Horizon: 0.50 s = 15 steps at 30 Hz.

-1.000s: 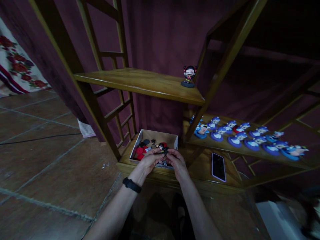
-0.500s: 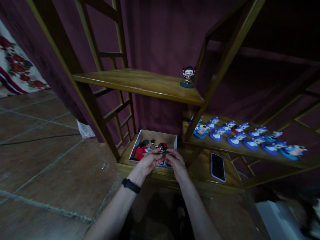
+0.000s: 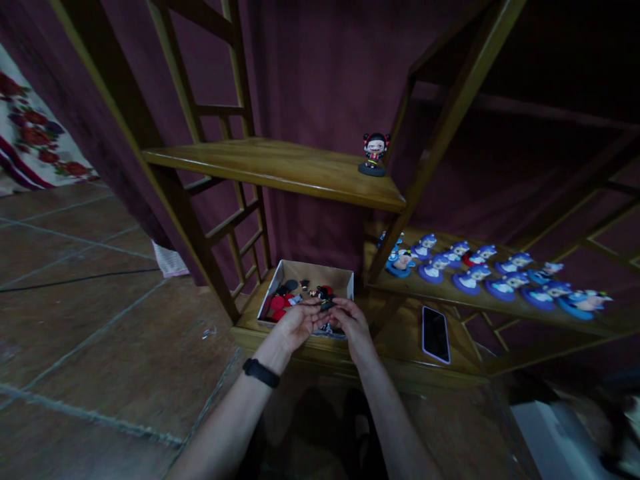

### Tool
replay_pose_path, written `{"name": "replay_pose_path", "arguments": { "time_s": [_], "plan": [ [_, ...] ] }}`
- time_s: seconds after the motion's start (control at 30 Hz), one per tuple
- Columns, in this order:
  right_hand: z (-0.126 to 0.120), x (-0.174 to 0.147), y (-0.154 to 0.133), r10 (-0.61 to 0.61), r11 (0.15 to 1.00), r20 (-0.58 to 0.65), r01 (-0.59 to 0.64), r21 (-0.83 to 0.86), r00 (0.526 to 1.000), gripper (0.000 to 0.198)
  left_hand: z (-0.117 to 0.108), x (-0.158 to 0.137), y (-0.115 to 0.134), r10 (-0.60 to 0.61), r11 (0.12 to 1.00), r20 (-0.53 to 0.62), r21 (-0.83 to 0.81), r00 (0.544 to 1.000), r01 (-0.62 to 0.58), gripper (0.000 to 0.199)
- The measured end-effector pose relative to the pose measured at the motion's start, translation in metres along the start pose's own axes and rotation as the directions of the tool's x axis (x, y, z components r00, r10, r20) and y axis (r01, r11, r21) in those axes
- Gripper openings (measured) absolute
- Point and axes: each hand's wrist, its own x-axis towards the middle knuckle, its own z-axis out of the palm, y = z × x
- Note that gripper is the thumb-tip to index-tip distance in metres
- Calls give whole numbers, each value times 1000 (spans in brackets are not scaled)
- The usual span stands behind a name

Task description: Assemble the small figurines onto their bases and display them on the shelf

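Observation:
Between my hands, over the front of a white cardboard box (image 3: 340, 275), is a small black-and-red figurine (image 3: 325, 298) with a dark base. My left hand (image 3: 300, 323), palm up, supports it from the left with thumb and fingers. From the right, my right hand (image 3: 351, 321) grips its lower part with fingers bent. Parts of the base are hidden by my fingers. Red discs (image 3: 278, 303), dark pieces and other small figurine parts lie in the box. A finished-looking figurine (image 3: 375, 150) with black hair buns stands upright on the shelf above.
The wooden shelf (image 3: 270, 163) juts out above the box. Several blue-and-white figurines (image 3: 471, 277) stand in rows on the right-hand shelf. A phone (image 3: 435, 335) lies on the lower board. Wooden posts (image 3: 445, 133) frame the bays, and a white box (image 3: 555, 440) sits on the floor.
My left thumb and fingers have loosened and spread a little around the figurine, and the figurine stands more upright. The view has shifted very slightly.

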Motion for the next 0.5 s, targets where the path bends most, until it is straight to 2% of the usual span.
{"name": "replay_pose_path", "arguments": {
  "time_s": [0.13,0.5],
  "plan": [
    [1,0,-1,1,1000,2,-1,-13,1000,27,-1,1,0,-22,1000,0,-13,1000,22,23],
    [0,4,5,-39,997,27,41,-64,999,22,-1,2,-1,22,999,14,-26,1000,-21,26]
  ]
}}
